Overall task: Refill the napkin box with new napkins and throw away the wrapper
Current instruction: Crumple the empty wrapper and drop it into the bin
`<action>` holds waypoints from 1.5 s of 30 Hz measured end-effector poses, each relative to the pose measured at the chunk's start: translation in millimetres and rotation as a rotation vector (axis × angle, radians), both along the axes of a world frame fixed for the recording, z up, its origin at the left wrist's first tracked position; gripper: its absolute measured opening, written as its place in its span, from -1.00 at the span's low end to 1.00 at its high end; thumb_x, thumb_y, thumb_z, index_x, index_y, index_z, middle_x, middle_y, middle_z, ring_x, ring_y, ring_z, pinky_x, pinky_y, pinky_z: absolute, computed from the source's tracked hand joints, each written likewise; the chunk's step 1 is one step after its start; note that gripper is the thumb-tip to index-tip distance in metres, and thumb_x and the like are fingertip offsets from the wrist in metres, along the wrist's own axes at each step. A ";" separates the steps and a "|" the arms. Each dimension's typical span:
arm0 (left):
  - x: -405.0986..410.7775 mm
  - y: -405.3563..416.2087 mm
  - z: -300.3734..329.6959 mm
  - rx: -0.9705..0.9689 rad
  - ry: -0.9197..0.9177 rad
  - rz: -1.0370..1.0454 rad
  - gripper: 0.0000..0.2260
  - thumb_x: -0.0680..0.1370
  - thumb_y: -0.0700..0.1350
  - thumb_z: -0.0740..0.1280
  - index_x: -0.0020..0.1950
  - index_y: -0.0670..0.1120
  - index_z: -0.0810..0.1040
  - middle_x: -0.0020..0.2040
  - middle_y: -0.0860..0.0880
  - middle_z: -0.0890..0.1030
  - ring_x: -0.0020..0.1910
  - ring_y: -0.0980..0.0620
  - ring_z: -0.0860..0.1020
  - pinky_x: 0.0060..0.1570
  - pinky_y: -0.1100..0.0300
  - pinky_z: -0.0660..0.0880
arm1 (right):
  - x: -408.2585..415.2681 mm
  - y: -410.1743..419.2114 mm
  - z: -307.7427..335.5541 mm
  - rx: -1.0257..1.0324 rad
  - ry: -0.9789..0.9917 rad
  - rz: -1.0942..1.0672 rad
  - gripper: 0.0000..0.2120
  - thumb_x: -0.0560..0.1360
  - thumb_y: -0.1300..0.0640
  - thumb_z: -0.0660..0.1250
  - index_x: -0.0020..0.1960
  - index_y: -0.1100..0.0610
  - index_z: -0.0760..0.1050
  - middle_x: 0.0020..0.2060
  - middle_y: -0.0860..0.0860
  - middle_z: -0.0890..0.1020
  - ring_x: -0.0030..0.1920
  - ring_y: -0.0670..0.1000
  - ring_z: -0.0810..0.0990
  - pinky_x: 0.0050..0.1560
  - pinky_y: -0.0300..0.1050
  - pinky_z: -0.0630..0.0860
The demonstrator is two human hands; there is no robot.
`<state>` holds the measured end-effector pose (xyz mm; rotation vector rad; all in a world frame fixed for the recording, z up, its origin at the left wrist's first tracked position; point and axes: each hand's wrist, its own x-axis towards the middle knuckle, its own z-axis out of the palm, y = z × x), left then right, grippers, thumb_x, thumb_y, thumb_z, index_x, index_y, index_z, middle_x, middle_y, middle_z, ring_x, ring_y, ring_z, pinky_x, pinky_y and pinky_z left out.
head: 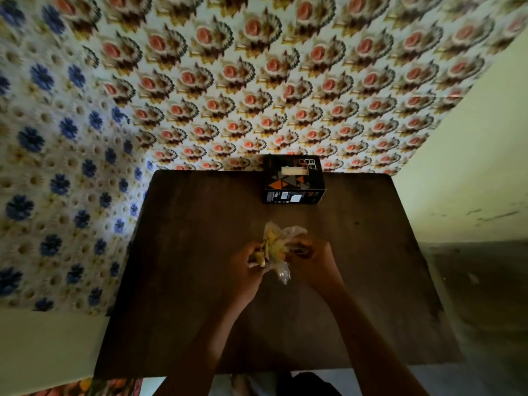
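Dark wood table (200,310) w/ napkin box (293,182) (far edge).

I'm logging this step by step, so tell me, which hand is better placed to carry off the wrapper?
Probably the left. Both hands, left and right, grip the crumpled wrapper over the table, but more of the bunched plastic seems to sit toward the left fingers. It's close.

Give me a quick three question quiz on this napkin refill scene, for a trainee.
1. True or false: the crumpled plastic wrapper lies loose on the table, untouched.
2. What shows through the slot on top of the black napkin box?
A. something white
B. a spoon
C. nothing
3. Fill in: the box stands near the table's ___ edge, away from the person.

Key:
1. False; the left hand and right hand both hold it.
2. A
3. far
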<state>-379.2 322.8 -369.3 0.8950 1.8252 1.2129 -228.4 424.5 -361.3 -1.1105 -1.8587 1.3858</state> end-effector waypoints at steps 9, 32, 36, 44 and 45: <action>107.2 23.3 18.0 0.071 -0.010 -0.056 -0.58 0.40 -0.17 0.60 0.16 0.04 0.53 -0.01 0.18 0.68 -0.04 0.36 0.64 -0.09 0.37 0.58 | 115.2 -4.0 17.7 0.073 0.064 -0.137 -0.72 0.49 0.23 0.49 0.13 -0.06 0.66 0.03 -0.10 0.74 0.03 -0.09 0.73 0.02 -0.02 0.69; 392.7 148.9 22.4 0.106 -0.048 -0.106 -0.68 0.50 0.19 0.43 0.22 0.15 0.61 0.13 0.13 0.68 0.12 0.09 0.67 0.12 0.22 0.61 | 402.0 113.9 9.5 -0.042 0.038 -0.451 -0.73 0.36 0.25 0.60 0.05 0.14 0.70 -0.23 -0.24 0.66 -0.23 -0.36 0.66 -0.18 -0.45 0.57; 397.8 182.2 13.3 0.124 -0.039 -0.106 -0.61 0.48 0.21 0.44 0.25 0.08 0.64 0.15 0.05 0.71 0.14 0.03 0.69 0.15 -0.02 0.64 | 410.2 138.1 13.8 -0.045 0.029 -0.509 -0.75 0.36 0.26 0.60 0.02 0.14 0.70 -0.26 -0.21 0.64 -0.26 -0.40 0.63 -0.22 -0.50 0.53; 431.2 251.6 5.5 0.114 -0.065 -0.136 -0.77 0.60 -0.07 0.43 0.25 0.02 0.61 0.10 0.08 0.69 0.08 0.20 0.67 0.08 0.22 0.62 | 438.0 193.5 1.1 -0.124 0.025 -0.668 -0.75 0.34 0.21 0.62 0.00 0.15 0.72 -0.20 -0.02 0.76 -0.16 -0.03 0.75 -0.09 0.00 0.71; 437.9 259.3 2.6 0.109 -0.069 -0.130 -0.77 0.60 -0.06 0.42 0.25 0.01 0.62 0.08 0.12 0.68 0.05 0.26 0.66 0.08 0.22 0.61 | 445.3 200.5 -5.2 -0.136 0.025 -0.689 -0.74 0.33 0.20 0.62 0.01 0.15 0.72 -0.18 0.02 0.76 -0.15 0.03 0.76 -0.09 0.05 0.72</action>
